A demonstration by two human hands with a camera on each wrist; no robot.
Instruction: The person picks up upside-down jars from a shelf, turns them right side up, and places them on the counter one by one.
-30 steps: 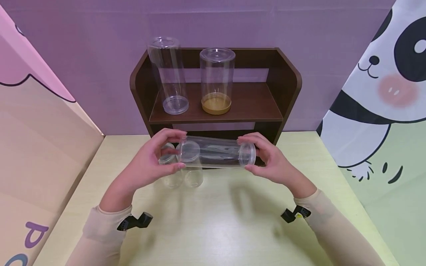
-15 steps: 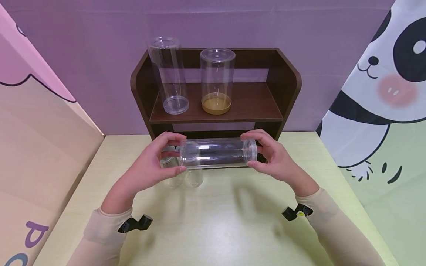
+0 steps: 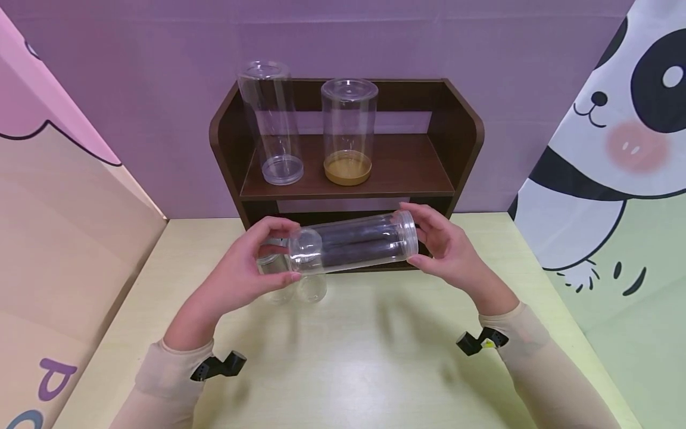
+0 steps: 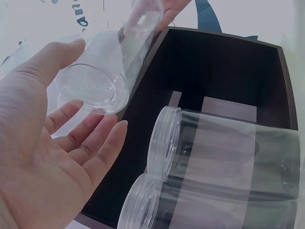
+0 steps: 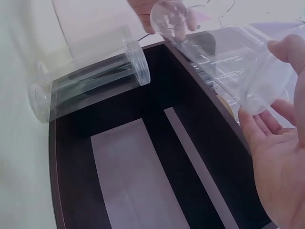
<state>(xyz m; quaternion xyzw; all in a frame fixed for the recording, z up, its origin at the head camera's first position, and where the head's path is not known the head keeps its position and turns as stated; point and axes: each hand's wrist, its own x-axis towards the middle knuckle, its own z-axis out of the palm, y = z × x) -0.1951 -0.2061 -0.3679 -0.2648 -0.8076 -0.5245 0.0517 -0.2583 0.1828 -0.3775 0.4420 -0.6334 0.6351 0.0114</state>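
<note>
One clear cylinder (image 3: 356,241), being held aloft near the centre of the frame, its capped right end tilting higher. Left hand (image 3: 243,262), centre left: grasping the base end between thumb and fingers. Right hand (image 3: 447,256), centre right: grasping the capped end likewise. Two lidded jars (image 3: 313,289), standing side by side on the pale surface (image 3: 343,363), partly showing behind the left hand and cylinder. Dark brown shelf (image 3: 404,167), upper centre, bearing a tall clear canister (image 3: 276,125) at left and an amber-bottomed canister (image 3: 349,128) nearer its middle.
</note>
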